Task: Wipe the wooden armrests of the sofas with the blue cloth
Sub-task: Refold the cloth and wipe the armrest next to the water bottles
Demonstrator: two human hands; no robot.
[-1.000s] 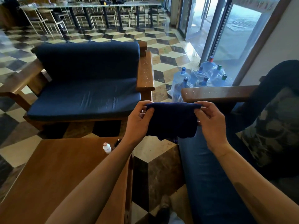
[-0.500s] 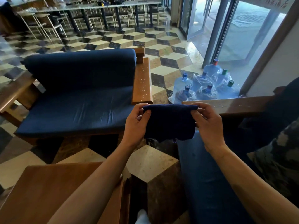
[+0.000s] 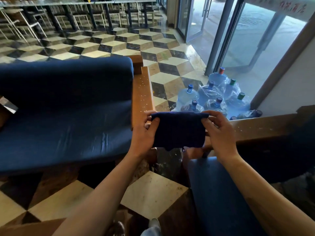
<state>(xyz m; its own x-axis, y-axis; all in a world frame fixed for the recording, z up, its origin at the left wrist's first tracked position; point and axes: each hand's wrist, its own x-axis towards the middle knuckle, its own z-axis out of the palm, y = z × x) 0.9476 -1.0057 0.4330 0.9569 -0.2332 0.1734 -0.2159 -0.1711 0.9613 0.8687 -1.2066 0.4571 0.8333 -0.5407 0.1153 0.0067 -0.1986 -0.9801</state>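
Daylight from right, edges warped

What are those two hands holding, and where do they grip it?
A folded blue cloth. The left hand pinches its top left corner and the right hand its top right corner, so the cloth hangs down between them.

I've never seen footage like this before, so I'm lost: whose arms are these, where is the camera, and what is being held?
The camera sits on a person's head, looking forward and down, so the arms are their own. The left hand and right hand pinch the top corners of a folded blue cloth, which hangs in the air between them. Beyond it are two blue-cushioned sofas. Their wooden armrests, one ahead and one to the right, carry pale specks. Water bottles stand by the glass door.
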